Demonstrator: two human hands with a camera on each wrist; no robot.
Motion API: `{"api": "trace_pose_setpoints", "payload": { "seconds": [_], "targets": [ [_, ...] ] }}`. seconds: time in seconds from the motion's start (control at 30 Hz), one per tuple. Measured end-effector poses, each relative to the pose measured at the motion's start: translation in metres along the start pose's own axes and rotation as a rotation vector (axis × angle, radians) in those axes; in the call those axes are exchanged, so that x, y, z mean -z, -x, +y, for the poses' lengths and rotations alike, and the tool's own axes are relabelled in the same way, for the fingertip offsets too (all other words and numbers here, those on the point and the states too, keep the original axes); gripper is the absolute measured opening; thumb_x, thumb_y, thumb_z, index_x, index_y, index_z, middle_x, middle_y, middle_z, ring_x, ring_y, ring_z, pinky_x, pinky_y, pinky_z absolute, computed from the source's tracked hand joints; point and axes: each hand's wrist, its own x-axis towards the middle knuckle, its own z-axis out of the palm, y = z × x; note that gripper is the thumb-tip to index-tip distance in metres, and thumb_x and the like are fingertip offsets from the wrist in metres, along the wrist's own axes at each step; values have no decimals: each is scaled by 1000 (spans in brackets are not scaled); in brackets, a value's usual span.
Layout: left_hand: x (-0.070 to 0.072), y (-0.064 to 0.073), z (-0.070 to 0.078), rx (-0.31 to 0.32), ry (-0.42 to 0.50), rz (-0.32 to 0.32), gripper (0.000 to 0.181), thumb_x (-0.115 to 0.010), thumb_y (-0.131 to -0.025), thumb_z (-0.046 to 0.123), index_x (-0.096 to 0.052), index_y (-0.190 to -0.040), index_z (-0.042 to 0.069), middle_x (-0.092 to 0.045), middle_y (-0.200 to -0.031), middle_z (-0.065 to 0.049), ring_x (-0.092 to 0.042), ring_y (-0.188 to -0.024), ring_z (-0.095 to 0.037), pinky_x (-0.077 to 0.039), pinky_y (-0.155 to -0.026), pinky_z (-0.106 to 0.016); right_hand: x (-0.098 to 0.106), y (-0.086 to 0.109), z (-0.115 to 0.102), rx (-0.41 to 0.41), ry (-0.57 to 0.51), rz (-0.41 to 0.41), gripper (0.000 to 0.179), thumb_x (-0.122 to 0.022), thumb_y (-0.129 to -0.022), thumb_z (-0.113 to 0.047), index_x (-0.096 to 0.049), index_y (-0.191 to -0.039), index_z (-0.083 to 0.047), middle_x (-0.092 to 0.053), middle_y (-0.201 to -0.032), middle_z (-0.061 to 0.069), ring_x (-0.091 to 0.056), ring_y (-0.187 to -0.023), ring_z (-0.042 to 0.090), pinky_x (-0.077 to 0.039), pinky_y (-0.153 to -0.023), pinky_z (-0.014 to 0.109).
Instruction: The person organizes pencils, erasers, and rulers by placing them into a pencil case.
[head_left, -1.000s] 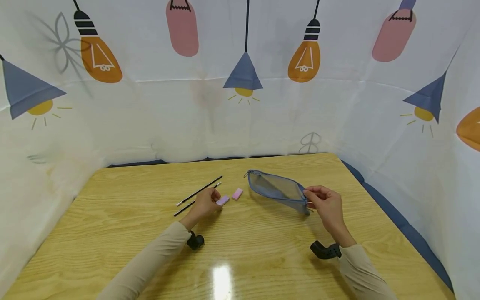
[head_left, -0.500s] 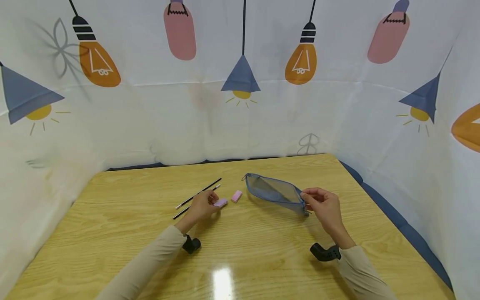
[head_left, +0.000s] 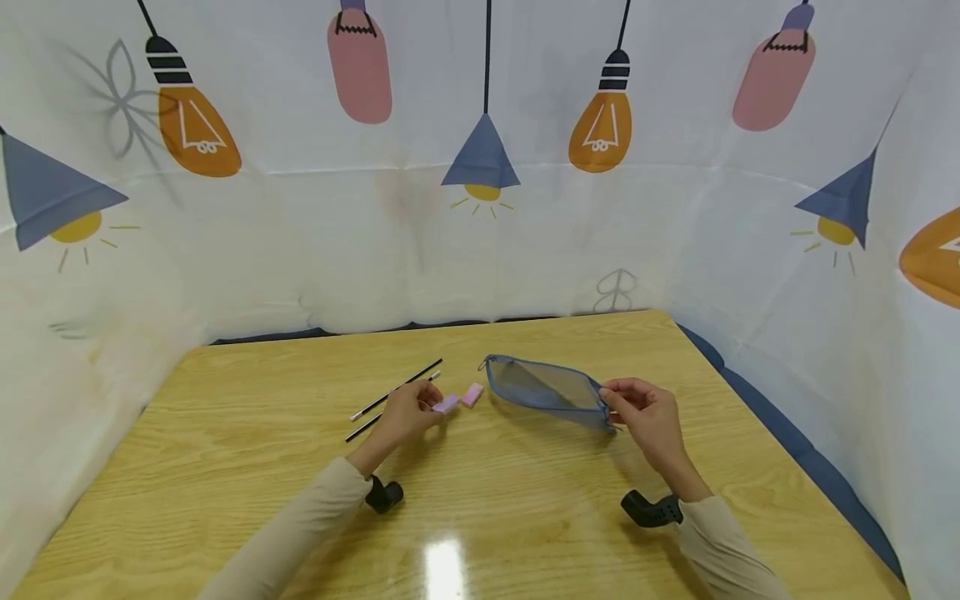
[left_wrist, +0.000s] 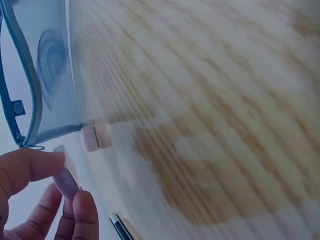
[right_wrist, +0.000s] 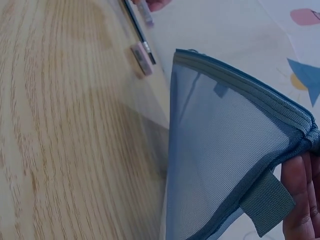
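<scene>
In the head view my left hand (head_left: 408, 414) pinches a lilac eraser (head_left: 447, 404) between thumb and fingers. The left wrist view shows this eraser (left_wrist: 66, 179) tilted and held off the table. A second, pink eraser (head_left: 472, 395) lies on the table just beyond it. With its thumb and fingers, my right hand (head_left: 651, 419) grips the right end of a blue mesh zip pouch (head_left: 543, 385). The pouch mouth gapes, and its mesh side (right_wrist: 225, 130) and a fabric tab show in the right wrist view. Some right fingers are hidden behind the pouch.
Two dark pencils, one farther pencil (head_left: 397, 389) and one nearer pencil (head_left: 364, 427), lie slantwise by the left hand, which partly covers the nearer one. The wooden table (head_left: 525, 517) ends at a printed curtain (head_left: 337, 250) behind.
My left hand has taken the lilac eraser up off the table and tilted it, shifting slightly to the right. The right hand keeps its hold on the pouch, nearly still.
</scene>
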Motion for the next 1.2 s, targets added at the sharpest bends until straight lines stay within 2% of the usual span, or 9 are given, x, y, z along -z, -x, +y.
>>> {"api": "trace_pose_setpoints", "payload": {
  "seconds": [0.13,0.4,0.7,0.93,1.2],
  "targets": [
    [-1,1,0,-6,21,-9,18,-74,-78,0,-66,-93,6,-63,-87,-1,-59,-77,-15,-50,-71,-34,2,2,0,-5,1,5,15,-65,-91,1,-66,-97,15,-68,-79,13,-65,-65,12,-56,-59,32],
    [-1,2,7,-22,53,-5,16,-74,-79,-1,-66,-91,6,-64,-89,-1,-63,-80,-17,-52,-69,-35,11,-3,27,-27,-15,-6,19,-67,-91,-4,-67,-101,12,-69,-82,7,-66,-67,12,-56,-60,30],
    [-4,4,17,-36,102,-2,14,-73,-82,-1,-67,-94,4,-66,-92,-6,-64,-81,-19,-53,-65,-33,13,1,29,-34,-28,21,21,-68,-91,-6,-66,-102,12,-69,-83,8,-65,-66,12,-56,-60,29],
    [-8,5,25,-109,138,-25,13,-73,-83,2,-68,-94,5,-65,-93,-3,-63,-82,-19,-54,-67,-32,10,0,27,-15,-47,25,21,-69,-91,-6,-66,-100,12,-68,-80,8,-65,-66,12,-56,-59,30],
    [-13,5,36,-177,119,-25,12,-72,-84,5,-68,-95,8,-64,-93,0,-62,-83,-15,-52,-70,-32,12,0,29,-7,-62,24,21,-68,-90,-4,-65,-101,14,-69,-80,8,-65,-65,13,-56,-59,30]
  ]
}}
